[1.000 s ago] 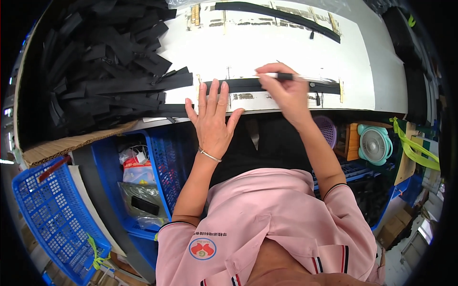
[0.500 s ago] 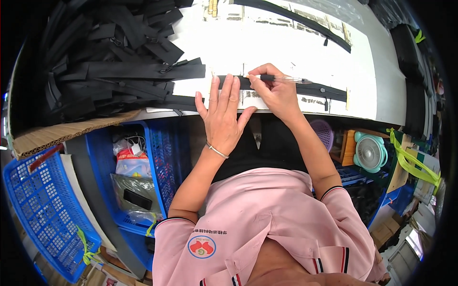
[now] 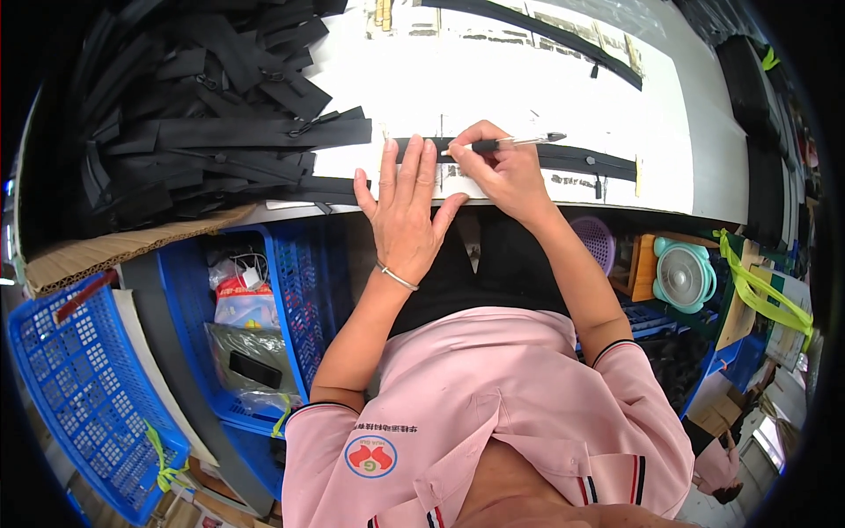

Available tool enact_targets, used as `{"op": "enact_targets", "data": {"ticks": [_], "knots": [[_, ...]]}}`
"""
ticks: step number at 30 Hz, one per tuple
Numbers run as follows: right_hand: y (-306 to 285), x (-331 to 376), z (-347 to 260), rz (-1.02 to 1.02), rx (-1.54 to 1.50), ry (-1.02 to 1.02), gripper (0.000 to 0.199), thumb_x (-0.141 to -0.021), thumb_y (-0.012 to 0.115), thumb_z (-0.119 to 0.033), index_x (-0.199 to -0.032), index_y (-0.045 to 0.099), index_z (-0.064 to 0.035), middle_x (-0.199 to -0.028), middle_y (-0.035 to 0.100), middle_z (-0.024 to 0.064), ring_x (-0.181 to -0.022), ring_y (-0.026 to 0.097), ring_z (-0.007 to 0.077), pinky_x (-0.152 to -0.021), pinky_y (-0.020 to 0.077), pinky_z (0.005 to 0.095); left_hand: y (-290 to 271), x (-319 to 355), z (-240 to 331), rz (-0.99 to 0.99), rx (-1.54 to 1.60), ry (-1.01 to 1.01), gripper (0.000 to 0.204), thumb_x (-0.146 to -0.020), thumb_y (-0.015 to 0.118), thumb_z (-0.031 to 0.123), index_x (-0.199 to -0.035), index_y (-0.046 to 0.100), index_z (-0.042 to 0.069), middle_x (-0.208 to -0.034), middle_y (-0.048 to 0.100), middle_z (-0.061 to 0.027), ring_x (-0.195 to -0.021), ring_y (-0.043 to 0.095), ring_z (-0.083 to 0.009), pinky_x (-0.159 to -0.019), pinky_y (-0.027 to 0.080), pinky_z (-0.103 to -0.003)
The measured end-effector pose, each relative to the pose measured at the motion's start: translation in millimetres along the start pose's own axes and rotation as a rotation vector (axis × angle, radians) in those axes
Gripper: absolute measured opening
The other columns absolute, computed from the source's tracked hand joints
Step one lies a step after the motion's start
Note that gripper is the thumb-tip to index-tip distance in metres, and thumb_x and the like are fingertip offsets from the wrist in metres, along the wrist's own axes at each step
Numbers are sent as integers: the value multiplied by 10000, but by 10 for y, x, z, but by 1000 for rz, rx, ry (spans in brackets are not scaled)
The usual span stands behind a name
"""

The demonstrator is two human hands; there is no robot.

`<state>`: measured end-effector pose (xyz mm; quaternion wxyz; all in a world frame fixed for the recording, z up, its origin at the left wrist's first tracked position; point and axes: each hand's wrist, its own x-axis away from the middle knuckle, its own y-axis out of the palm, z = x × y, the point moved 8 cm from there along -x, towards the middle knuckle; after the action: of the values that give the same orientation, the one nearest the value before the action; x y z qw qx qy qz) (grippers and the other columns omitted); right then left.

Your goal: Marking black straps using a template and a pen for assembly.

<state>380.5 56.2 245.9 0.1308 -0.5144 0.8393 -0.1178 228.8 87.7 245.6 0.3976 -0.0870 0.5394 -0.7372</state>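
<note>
A long black zipper strip (image 3: 581, 161) lies flat across the near edge of the white table (image 3: 493, 84). My left hand (image 3: 407, 211) rests flat on its left end with fingers spread, a thin bracelet on the wrist. My right hand (image 3: 497, 167) grips a pen (image 3: 519, 141) and holds its tip just over the strip, to the right of my left fingers. A big heap of black zipper strips (image 3: 202, 123) fills the table's left side.
A second long black zipper (image 3: 537, 35) lies along the table's far side. Blue plastic crates (image 3: 79, 387) stand under the table at my left, beside a cardboard sheet (image 3: 114, 246). A small green fan (image 3: 682, 273) and a purple basket (image 3: 594, 238) sit at my right.
My right hand with the pen has slid left along the strip, closer to my left hand. My left hand stays pressed on the strip.
</note>
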Motion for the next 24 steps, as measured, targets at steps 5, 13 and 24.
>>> {"op": "enact_targets", "data": {"ticks": [5, 13, 24], "knots": [[48, -2, -53, -99, 52, -54, 104, -936, 694, -64, -939, 691, 40, -815, 672, 3, -661, 561, 28, -574, 469, 205, -10, -8, 7, -4, -11, 3, 733, -890, 713, 449, -1492, 502, 87, -1538, 485, -63, -1481, 356, -306, -1180, 78, -594], [33, 3, -63, -137, 137, -110, 83, -924, 687, -51, -940, 696, 30, -796, 666, 6, -621, 535, 25, -532, 427, 203, 26, -19, 39, -9, -35, 26, 731, -884, 723, 440, -1483, 508, 79, -1542, 481, -62, -1482, 352, -297, -1176, 106, -602], [-1020, 236, 127, 328, -39, 43, 91, -919, 678, -81, -845, 659, -32, -623, 555, -64, -558, 462, -14, -494, 345, 202, 33, 3, 17, -30, -57, 21, 750, -894, 728, 438, -1497, 485, 64, -1552, 472, -70, -1493, 327, -302, -1194, 78, -591]]}}
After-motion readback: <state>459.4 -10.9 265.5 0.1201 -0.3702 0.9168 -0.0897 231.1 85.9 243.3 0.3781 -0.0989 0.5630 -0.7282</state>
